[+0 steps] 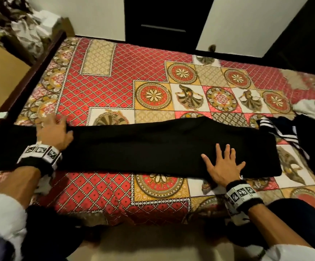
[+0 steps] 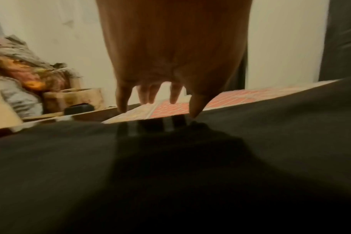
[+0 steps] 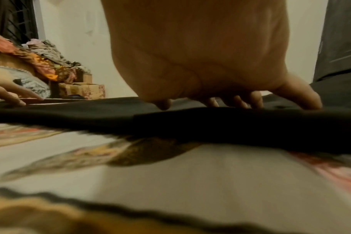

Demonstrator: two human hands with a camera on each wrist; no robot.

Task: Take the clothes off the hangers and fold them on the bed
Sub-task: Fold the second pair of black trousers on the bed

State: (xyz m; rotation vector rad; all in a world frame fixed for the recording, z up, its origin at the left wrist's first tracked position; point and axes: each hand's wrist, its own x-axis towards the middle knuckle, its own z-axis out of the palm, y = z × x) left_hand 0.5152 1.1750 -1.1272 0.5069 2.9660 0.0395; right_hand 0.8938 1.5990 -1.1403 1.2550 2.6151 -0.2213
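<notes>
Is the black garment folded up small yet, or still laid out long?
Still long: the black garment stretches across the bed, both hands flat on it.

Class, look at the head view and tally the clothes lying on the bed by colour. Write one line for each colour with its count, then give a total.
Plain black: 2, the long garment under both hands and a bundle at the right edge
Black with white stripes: 1
White: 1
Total: 4
</notes>
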